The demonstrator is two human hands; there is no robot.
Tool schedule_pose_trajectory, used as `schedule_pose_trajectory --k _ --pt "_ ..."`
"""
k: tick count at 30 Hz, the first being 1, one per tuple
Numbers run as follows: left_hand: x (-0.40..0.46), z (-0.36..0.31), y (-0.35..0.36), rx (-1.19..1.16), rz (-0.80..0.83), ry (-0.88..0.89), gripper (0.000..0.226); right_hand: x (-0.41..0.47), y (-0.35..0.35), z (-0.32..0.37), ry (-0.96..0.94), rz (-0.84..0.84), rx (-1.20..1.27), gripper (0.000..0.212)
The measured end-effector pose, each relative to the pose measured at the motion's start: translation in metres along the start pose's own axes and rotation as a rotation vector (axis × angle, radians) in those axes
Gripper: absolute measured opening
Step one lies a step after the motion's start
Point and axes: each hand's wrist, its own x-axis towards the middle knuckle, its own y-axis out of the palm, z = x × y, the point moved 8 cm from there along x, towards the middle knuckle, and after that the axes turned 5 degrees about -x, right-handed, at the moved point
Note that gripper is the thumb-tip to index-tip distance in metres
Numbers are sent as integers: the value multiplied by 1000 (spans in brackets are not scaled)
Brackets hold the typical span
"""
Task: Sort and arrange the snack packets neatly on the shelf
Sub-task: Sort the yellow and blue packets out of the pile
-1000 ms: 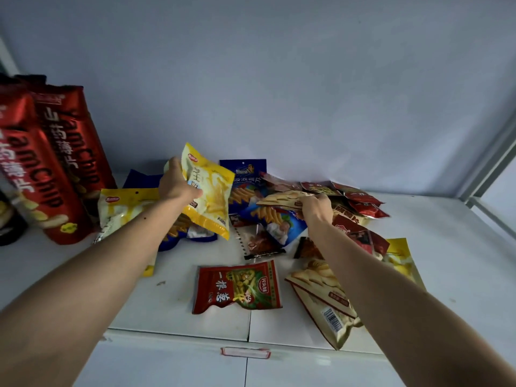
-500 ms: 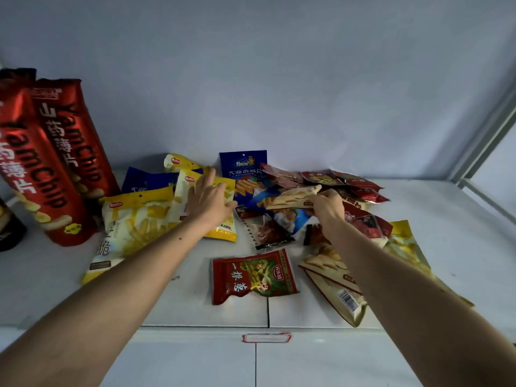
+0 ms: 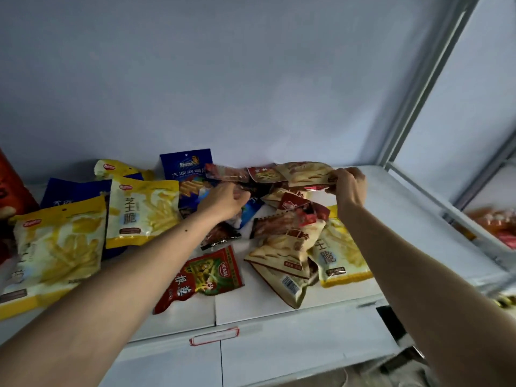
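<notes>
**While lifting from a loose heap: slip and spill risk**

Holds a tan packet (image 3: 304, 173) by its right-hand edge only, right grip (image 3: 349, 191) closed on it, thumb against fingers. Carries it roughly flat above the back of the heap, close to the wall.

Failure modes, as judged:
- Could twist or slip out on a fast swing, given slick film and an edge-only pinch.
- Could snag the small red packets (image 3: 262, 174) lying just beside and under it and drag them along.
- Could tip the blue packet (image 3: 187, 166), standing upright against the wall right beside the left grip (image 3: 223, 201).
- Could sweep the red-and-green packet (image 3: 206, 275) or the barcoded tan packet (image 3: 287, 283) off the shelf (image 3: 405, 219). Both near the front edge, with a forearm passing close above each side.

Pose:
- Both arms stretched forward and up into the shelf.
- Right wrist bent inward, knuckles toward the camera.
- Left grip palm down in the middle of the heap, fingers curled among dark packets.
- Cannot tell whether closed on anything, with the fingertips hidden.

Looks partly sorted. Two yellow packets (image 3: 142, 210) lying side by side at left, another yellow one (image 3: 340, 255) stranded under the mixed pile at right.

Better to lift straight up and withdraw elbows high.
</notes>
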Motion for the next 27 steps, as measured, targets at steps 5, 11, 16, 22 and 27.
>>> schedule_pose_trajectory --k 5,11,16,22,27 --pt "-6 -43 48 -5 248 -56 88 50 -38 -33 42 -97 -127 11" --pt "-13 -63 99 58 491 -179 116 101 -55 -82 107 -51 -221 11" --pt "-19 -63 108 -21 438 -189 105 108 -22 -104 135 301 -371 21" --pt "-30 -67 109 -46 416 -164 81 101 -24 -96 61 223 -780 40" --pt "-36 -65 103 7 422 -181 91 71 -7 -89 -14 385 -695 25"
